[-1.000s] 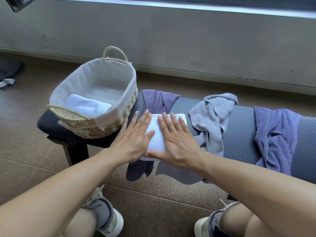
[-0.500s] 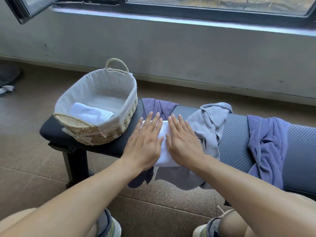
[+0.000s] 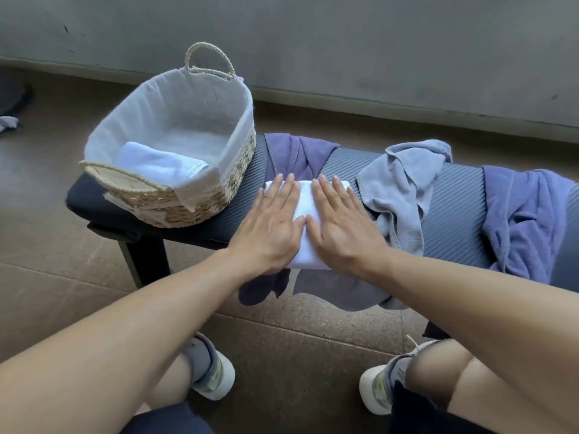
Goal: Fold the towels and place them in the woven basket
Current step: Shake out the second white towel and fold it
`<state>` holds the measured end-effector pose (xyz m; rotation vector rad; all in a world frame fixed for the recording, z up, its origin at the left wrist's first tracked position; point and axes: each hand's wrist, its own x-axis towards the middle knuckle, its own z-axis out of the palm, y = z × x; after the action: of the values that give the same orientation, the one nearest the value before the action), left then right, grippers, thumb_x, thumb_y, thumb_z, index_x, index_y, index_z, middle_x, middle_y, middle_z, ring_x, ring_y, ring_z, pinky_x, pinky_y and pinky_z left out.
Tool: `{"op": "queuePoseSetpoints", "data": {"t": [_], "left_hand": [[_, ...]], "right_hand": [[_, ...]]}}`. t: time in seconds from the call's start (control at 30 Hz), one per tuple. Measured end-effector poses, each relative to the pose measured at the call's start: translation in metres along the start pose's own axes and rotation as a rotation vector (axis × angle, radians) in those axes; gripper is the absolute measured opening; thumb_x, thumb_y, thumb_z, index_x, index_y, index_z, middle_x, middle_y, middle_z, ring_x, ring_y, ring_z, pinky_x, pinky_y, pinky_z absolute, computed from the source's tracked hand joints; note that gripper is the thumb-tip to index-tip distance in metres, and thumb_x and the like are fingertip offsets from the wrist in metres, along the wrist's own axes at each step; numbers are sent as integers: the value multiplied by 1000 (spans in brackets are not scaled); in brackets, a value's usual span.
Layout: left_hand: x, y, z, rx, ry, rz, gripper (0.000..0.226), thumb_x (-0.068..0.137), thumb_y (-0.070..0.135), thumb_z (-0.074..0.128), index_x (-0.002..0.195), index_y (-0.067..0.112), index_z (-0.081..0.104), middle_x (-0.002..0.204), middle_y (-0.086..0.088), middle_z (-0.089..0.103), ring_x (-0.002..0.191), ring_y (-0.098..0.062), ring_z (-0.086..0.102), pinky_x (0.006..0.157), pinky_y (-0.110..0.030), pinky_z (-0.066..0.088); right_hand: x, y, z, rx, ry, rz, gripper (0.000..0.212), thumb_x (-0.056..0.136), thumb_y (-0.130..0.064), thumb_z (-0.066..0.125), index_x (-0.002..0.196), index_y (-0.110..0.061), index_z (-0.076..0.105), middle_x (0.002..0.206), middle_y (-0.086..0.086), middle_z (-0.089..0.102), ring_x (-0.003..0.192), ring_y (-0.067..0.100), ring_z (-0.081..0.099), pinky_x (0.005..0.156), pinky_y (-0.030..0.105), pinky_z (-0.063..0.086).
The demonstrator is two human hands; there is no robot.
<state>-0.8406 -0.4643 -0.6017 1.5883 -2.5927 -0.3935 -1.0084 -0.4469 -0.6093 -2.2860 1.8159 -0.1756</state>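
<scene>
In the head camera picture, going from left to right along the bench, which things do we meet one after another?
Woven basket holding a folded white towel → left hand → right hand, both flat on the white towel → light grey towel → purple towel.

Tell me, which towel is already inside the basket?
The folded white towel lying in the woven basket. The other white one is under both hands on the bench, and the purple and grey ones lie unfolded there.
</scene>
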Motion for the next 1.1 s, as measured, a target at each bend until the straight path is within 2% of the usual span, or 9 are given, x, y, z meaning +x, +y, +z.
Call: {"op": "queuePoseSetpoints", "data": {"t": [0.17,0.27,0.4,0.6,0.7,0.8,0.87,0.97,1.1], "left_hand": [[-4,3,-6,28,-74,-39,64,108,38,19,161,13,-7,168,0,-19,152,-13,-24,125,-39,-12],[-2,3,-13,20,-129,-59,64,108,39,18,161,15,-7,168,2,-20,152,-11,-24,125,-40,-11],[4,4,-19,-9,-210,-98,64,108,40,19,161,18,-9,167,6,-21,152,-9,-24,125,-44,-10],[4,5,-14,-75,-196,-119,65,108,38,21,161,21,-12,166,10,-25,150,-7,-29,125,-48,-10],[7,7,-16,-95,-179,-137,65,107,37,25,162,21,-5,168,10,-15,152,-7,-20,125,-47,-10],[19,5,-27,-94,-52,-144,61,103,36,37,160,21,22,166,5,20,153,-14,9,125,-45,1],[28,-2,-36,-89,3,-149,55,102,41,42,154,23,36,155,2,40,144,-21,27,120,-42,14],[37,-16,-42,-97,-27,-171,55,99,54,47,147,27,46,139,0,50,134,-25,36,114,-43,25],[42,-22,-50,-162,-52,-132,47,91,58,59,132,36,57,111,9,50,122,-18,37,109,-37,24]], "right_hand": [[-3,-4,-8,23,-74,2,85,89,-57,-2,161,-12,-7,169,5,-10,154,17,-19,122,32,-16],[4,-2,-12,2,-150,-3,71,105,-47,15,160,-11,-10,169,5,-15,153,18,-22,122,34,-16],[10,6,-20,39,-249,-10,70,107,-46,20,160,-13,-11,168,3,-18,153,17,-23,124,35,-13],[2,0,-17,35,-145,-8,70,106,-45,22,161,-14,-8,169,3,-14,154,17,-20,124,35,-13],[3,-2,-20,59,-178,2,70,106,-45,24,161,-14,-5,169,4,-11,155,18,-17,125,35,-11],[17,1,-38,91,-182,-9,63,105,-41,39,157,-6,27,165,14,24,154,31,15,124,41,13],[28,8,-52,78,-53,-21,44,102,-36,49,137,-11,55,141,12,54,137,35,42,111,44,33],[39,25,-69,17,15,111,49,97,-51,54,139,-26,57,140,4,57,133,28,42,109,42,36],[53,35,-76,-8,-181,193,68,77,-79,60,128,-34,63,127,-4,63,123,24,45,103,40,38]]}}
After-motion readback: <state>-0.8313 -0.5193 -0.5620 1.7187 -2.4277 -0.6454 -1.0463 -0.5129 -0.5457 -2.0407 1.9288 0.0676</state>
